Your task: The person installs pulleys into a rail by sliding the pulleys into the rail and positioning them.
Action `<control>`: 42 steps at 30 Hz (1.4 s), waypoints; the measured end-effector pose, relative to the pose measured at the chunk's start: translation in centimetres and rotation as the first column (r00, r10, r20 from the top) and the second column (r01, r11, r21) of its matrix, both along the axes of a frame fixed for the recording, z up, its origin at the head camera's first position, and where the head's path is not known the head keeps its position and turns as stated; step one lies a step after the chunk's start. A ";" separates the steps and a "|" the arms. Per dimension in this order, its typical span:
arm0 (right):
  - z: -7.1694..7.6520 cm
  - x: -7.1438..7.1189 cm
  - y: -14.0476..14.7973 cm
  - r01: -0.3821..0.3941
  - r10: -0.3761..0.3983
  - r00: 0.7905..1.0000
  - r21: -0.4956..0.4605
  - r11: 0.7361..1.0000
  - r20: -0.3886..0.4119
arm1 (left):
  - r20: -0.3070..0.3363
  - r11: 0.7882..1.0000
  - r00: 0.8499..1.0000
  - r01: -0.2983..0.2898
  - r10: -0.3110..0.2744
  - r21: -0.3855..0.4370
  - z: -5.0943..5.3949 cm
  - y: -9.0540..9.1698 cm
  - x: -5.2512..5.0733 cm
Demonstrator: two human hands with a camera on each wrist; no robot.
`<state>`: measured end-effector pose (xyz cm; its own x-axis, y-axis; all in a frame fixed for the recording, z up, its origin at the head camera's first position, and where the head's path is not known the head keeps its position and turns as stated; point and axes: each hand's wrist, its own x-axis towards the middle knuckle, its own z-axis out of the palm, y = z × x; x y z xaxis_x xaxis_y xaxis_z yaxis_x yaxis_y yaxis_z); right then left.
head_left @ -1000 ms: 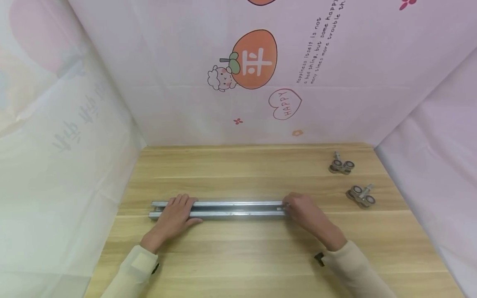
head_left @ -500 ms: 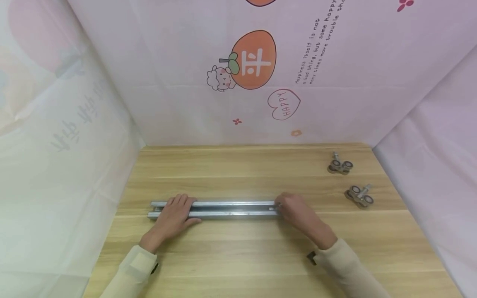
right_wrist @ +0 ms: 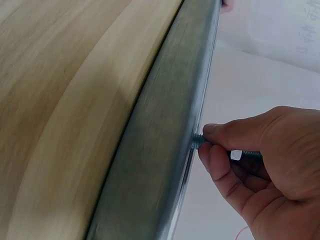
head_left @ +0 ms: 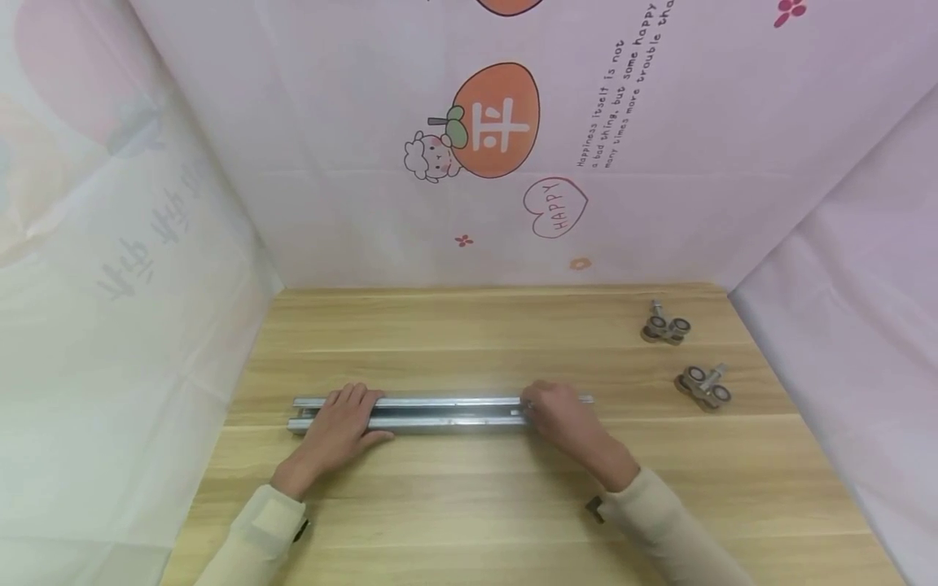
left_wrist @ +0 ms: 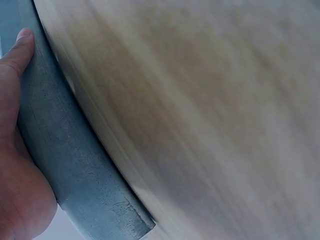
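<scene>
A silver metal rail (head_left: 447,423) with a slot along its top lies crosswise on the wooden table. Near its left end my left hand (head_left: 340,423) holds it, fingers over the far edge. The left wrist view has the thumb (left_wrist: 22,50) lying along the rail's near side wall. Towards the right end, my right hand (head_left: 560,419) pinches a threaded bolt (right_wrist: 198,141) that sticks up from the slot. A pale nut (right_wrist: 236,155) shows on it behind the fingertips. Whatever the bolt joins inside the rail is hidden.
Two roller trolleys with small wheels and bolts lie at the right of the table: one at the back (head_left: 665,328), one nearer (head_left: 703,387). Printed cloth walls (head_left: 352,203) stand behind and at both sides of the wooden table (head_left: 469,505).
My right hand has slid left along the rail with the bolt in its pinch, uncovering the rail's right end. The left hand stays in place on the rail.
</scene>
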<state>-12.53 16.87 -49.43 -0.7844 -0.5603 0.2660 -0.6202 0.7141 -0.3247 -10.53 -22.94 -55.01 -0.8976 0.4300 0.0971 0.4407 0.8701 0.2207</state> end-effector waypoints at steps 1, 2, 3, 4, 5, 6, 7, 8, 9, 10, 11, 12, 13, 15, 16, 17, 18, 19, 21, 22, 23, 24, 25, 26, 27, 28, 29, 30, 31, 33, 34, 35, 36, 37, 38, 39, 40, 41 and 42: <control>0.0 0.0 -0.2 -0.010 0.010 1.000 -0.008 1.000 -0.003 | 0.000 1.000 1.000 0.000 0.000 0.000 0.0 0.0 0.0; 0.0 -0.1 -0.4 -0.017 0.017 1.000 -0.017 1.000 -0.003 | -0.001 1.000 1.000 0.000 0.000 -0.002 0.0 0.0 0.0; 0.0 -0.1 -0.6 -0.022 0.022 1.000 -0.022 1.000 -0.002 | -0.002 1.000 1.000 -0.001 0.001 -0.003 0.0 -0.1 0.0; -0.1 -0.2 -0.8 -0.026 0.026 1.000 -0.027 0.999 0.001 | -0.004 1.000 1.000 0.000 0.000 -0.003 0.0 -0.1 0.0; -0.1 -0.3 -1.1 -0.028 0.028 1.000 -0.031 0.999 0.005 | -0.006 1.000 1.000 0.000 0.000 -0.002 0.0 -0.1 0.0; -0.2 -0.3 -1.2 -0.026 0.026 1.000 -0.031 0.999 0.012 | -0.010 1.000 1.000 0.001 -0.001 -0.002 0.0 -0.1 0.0; -0.2 -0.3 -1.4 -0.027 0.027 0.999 -0.031 0.999 0.020 | -0.014 1.000 1.000 0.003 -0.003 0.000 -0.1 -0.2 0.0; -0.3 -0.4 -1.6 -0.028 0.029 0.999 -0.034 0.999 0.024 | -0.018 1.000 1.000 0.004 -0.004 0.001 -0.2 -0.2 0.0; -0.3 -0.4 -1.8 -0.029 0.030 0.999 -0.032 0.999 0.025 | -0.023 1.000 1.000 0.007 -0.007 0.002 -0.2 -0.2 0.0; -0.4 -0.4 -1.9 -0.034 0.035 0.999 -0.034 0.999 0.026 | -0.026 1.000 1.000 0.009 -0.009 0.005 -0.2 -0.2 0.0; -0.4 -0.4 -2.0 -0.039 0.040 0.999 -0.035 0.999 0.025 | -0.029 1.000 1.000 0.011 -0.010 0.007 -0.3 -0.2 0.0; -0.5 -0.4 -2.2 -0.044 0.044 0.999 -0.035 0.998 0.024 | -0.030 1.000 0.999 0.011 -0.011 0.008 -0.3 -0.2 0.0; -0.5 -0.4 -2.3 -0.049 0.049 0.999 -0.039 0.998 0.021 | -0.028 1.000 1.000 0.011 -0.010 0.008 -0.2 -0.2 0.0; -0.5 -0.5 -2.5 -0.055 0.056 0.998 -0.041 0.998 0.028 | -0.021 1.000 1.000 0.007 -0.007 0.005 -0.2 -0.2 0.1; -0.4 -0.4 -2.7 -0.058 0.060 0.998 -0.043 0.997 0.036 | -0.015 1.000 1.000 0.004 -0.004 0.001 -0.1 -0.2 0.0; -0.3 -0.4 -2.8 -0.061 0.063 0.997 -0.042 0.997 0.037 | -0.012 1.000 1.000 0.003 -0.003 -0.001 -0.1 -0.3 0.0; -0.2 -0.4 -3.0 -0.065 0.067 0.997 -0.044 0.997 0.039 | -0.010 1.000 1.000 0.002 -0.002 -0.004 -0.1 -0.3 0.0; -0.2 -0.4 -3.2 -0.072 0.074 0.997 -0.045 0.996 0.037 | -0.013 1.000 1.000 0.003 -0.003 -0.004 -0.2 -0.4 0.0; 0.0 -0.3 -3.6 -0.086 0.088 0.996 -0.050 0.995 0.031 | -0.028 1.000 1.000 0.007 -0.007 0.000 -0.3 -0.4 0.1; 0.0 -0.4 -3.8 -0.094 0.095 0.995 -0.050 0.994 0.019 | -0.040 1.000 0.999 0.010 -0.010 0.003 -0.4 -0.5 0.1; 0.0 -0.4 -4.0 -0.102 0.103 0.995 -0.053 0.993 0.009 | -0.051 1.000 0.999 0.012 -0.012 0.007 -0.4 -0.5 0.1; -0.1 -0.4 -4.2 -0.108 0.108 0.994 -0.052 0.993 0.002 | -0.062 1.000 0.998 0.015 -0.015 0.009 -0.5 -0.5 0.1; -0.2 -0.5 -4.4 -0.113 0.113 0.994 -0.050 0.992 -0.003 | -0.067 1.000 0.998 0.017 -0.016 0.011 -0.5 -0.5 0.1; -0.2 -0.5 -4.6 -0.117 0.117 0.993 -0.049 0.992 -0.005 | -0.068 1.000 0.998 0.016 -0.015 0.012 -0.5 -0.5 0.1; -0.3 -0.6 -4.8 -0.120 0.120 0.993 -0.047 0.992 -0.006 | -0.065 1.000 0.998 0.015 -0.014 0.011 -0.5 -0.5 0.0; -0.5 -0.7 -5.0 -0.123 0.123 0.992 -0.043 0.991 -0.008 | -0.061 1.000 0.998 0.014 -0.013 0.009 -0.5 -0.5 0.0; -0.5 -0.7 -5.2 -0.128 0.128 0.992 -0.041 0.991 -0.009 | -0.054 1.000 0.998 0.012 -0.012 0.008 -0.5 -0.5 0.0; -0.6 -0.7 -5.4 -0.130 0.130 0.991 -0.042 0.991 -0.007 | -0.046 1.000 0.999 0.011 -0.011 0.005 -0.4 -0.5 0.0; -0.6 -0.7 -5.6 -0.132 0.132 0.991 -0.044 0.990 -0.005 | -0.039 1.000 0.999 0.008 -0.008 0.002 -0.4 -0.4 0.0; -0.6 -0.6 -6.1 -0.135 0.135 0.991 -0.047 0.990 -0.002 | -0.032 1.000 0.999 0.007 -0.007 -0.003 -0.4 -0.4 0.0; -0.5 -0.6 -6.3 -0.135 0.135 0.991 -0.048 0.990 0.000 | -0.031 1.000 1.000 0.007 -0.007 -0.004 -0.4 -0.4 0.0; -0.4 -0.5 -6.6 -0.135 0.135 0.991 -0.053 0.989 0.007 | -0.033 1.000 0.999 0.008 -0.008 -0.003 -0.4 -0.4 0.0; -0.4 -0.4 -6.9 -0.134 0.135 0.991 -0.056 0.989 0.016 | -0.036 1.000 0.999 0.009 -0.009 -0.001 -0.4 -0.3 0.0; -0.4 -0.4 -7.2 -0.134 0.135 0.991 -0.049 0.990 0.019 | -0.041 1.000 0.999 0.011 -0.011 0.002 -0.4 -0.3 0.0; -0.4 -0.4 -7.5 -0.132 0.133 0.991 -0.044 0.990 0.023 | -0.047 1.000 0.999 0.014 -0.014 0.005 -0.4 -0.3 0.0; -0.3 -0.4 -7.8 -0.128 0.129 0.991 -0.037 0.991 0.028 | -0.052 1.000 0.998 0.017 -0.017 0.008 -0.4 -0.3 0.0; -0.3 -0.4 -8.0 -0.123 0.124 0.992 -0.027 0.992 0.031 | -0.057 1.000 0.998 0.020 -0.019 0.010 -0.4 -0.3 0.0; -0.4 -0.4 -8.2 -0.118 0.118 0.992 -0.019 0.993 0.032 | -0.060 1.000 0.998 0.022 -0.021 0.013 -0.4 -0.2 0.0; -0.4 -0.4 -8.4 -0.113 0.113 0.993 -0.010 0.994 0.031 | -0.063 1.000 0.998 0.024 -0.023 0.015 -0.4 -0.2 0.0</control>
<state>-12.91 8.49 -49.85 -0.7242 -0.6438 0.2472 -0.6863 0.6374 -0.3504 -10.56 -23.18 -55.45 -0.8793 0.4487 0.1600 0.4743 0.8560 0.2059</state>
